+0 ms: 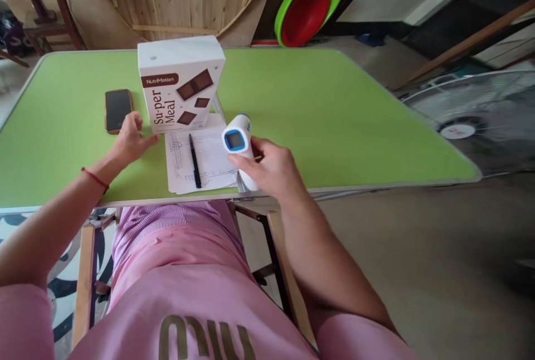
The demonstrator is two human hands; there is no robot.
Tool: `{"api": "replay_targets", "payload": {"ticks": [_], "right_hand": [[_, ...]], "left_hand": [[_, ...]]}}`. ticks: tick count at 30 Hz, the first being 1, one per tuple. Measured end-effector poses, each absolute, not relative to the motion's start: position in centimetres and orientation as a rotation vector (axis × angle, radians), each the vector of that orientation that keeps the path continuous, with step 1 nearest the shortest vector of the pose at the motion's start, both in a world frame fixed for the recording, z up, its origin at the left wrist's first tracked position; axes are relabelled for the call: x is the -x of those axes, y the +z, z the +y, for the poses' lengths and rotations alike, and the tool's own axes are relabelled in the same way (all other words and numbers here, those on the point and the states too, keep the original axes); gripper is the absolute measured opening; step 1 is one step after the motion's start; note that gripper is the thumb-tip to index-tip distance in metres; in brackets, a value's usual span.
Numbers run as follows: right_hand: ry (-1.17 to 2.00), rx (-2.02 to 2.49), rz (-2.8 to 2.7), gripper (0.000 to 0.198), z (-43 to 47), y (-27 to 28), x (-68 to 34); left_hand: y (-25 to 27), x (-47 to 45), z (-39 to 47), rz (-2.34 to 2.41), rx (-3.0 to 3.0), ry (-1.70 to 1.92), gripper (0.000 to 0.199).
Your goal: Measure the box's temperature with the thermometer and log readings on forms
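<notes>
- Centre: the right hand [273, 168], wrapped round a smooth white plastic thermometer [241, 136] by the table's [313, 115] near edge; a slackened grip could drop it.
- Just left: slim black pen [194, 162] on thin paper [217, 154]; a nudge could roll it.
- Left of centre: the left hand [131, 140], half-open, apparently gripping nothing; contact unclear.
- Beside it: upright cardboard box [179, 87]; a knock could topple it.
- Further left: flat, rounded phone [118, 109].
</notes>
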State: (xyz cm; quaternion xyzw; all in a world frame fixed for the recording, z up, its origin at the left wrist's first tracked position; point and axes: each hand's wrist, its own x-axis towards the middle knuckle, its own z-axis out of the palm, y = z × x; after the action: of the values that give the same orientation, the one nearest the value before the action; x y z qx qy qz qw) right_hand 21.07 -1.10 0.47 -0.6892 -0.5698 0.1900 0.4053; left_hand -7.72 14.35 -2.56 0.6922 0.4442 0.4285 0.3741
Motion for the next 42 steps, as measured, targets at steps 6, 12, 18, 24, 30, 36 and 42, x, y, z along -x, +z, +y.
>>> {"api": "replay_targets", "payload": {"ticks": [6,12,18,24,30,36,42], "right_hand": [[0.084,2.221,-1.706,0.026,4.1,0.5,-21.3],[-0.012,2.233,-1.759,0.031,5.0,-1.1,-21.0],[-0.078,1.829,-1.774,0.022,3.6,-1.5,-17.9],[0.175,1.972,-1.92,0.031,3.8,-1.1,-14.4],[0.383,1.602,-1.777,0.036,2.7,-1.1,-15.9],[0.753,1.125,-1.36,0.048,1.7,-1.8,-16.7],[0.924,1.131,-1.269,0.049,0.4,-3.1,-15.3]], "left_hand": [[-2.4,7.5,3.2,0.924,-2.499,0.687,0.064],[-2.7,6.2,0.3,0.964,-2.876,0.515,0.06],[-2.6,6.1,0.4,0.964,-2.913,0.531,0.05],[-3.0,6.1,-0.4,1.021,-2.904,0.514,0.046],[-3.2,6.0,-0.7,0.996,-2.914,0.566,0.04],[-3.2,5.8,-0.8,0.99,-2.949,0.582,0.039],[-3.7,5.7,-0.9,0.963,-3.043,0.661,0.039]]}}
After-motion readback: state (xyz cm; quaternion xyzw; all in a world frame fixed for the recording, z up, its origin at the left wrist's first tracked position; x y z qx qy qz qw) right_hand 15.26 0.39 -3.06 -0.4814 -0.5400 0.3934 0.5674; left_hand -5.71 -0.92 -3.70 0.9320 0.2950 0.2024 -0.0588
